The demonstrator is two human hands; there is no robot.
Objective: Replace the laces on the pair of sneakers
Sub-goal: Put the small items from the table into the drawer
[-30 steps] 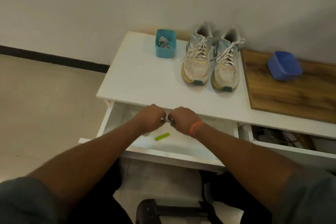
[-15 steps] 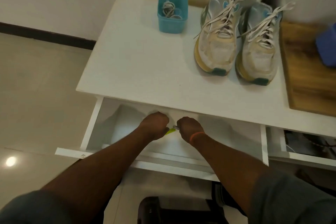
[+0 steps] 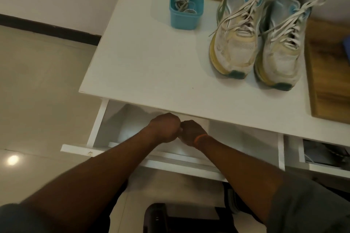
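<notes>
**Both fists work inside the drawer while the sneakers wait, laced, on the tabletop**

Nearest the camera, two bare forearms reach forward into the pulled-out white drawer (image 3: 98, 119). The left hand (image 3: 166, 128) and the right hand (image 3: 191, 132) meet knuckle to knuckle over the drawer's floor, each with its fingers curled in. Whether they pinch something between them I cannot tell: the backs of the hands hide whatever lies under them. An orange wristband (image 3: 199, 138) circles the right wrist. The hands being brought together here suggests some small item is being picked up or handled between them, probably a tool for the lacing job, though that is only a judgement.

To the right, a second drawer (image 3: 322, 159) also stands open, with dim, unclear contents.

Beyond the drawer lies the white tabletop (image 3: 151, 62). Toward its far right, the pair of sneakers (image 3: 255, 43) sits side by side, toes pointing at the person, ready to be pulled close. Their old white laces (image 3: 244, 11) are threaded but untied, ends trailing loose, so no unlacing looks begun.

At the far edge, left of the shoes and well apart from them, a blue plastic tub (image 3: 186, 19) holds a coiled bundle of laces (image 3: 182, 4), likely the replacements, kept together so they do not stray. A wooden board (image 3: 329, 81) lies just beside the right-hand shoe.
</notes>
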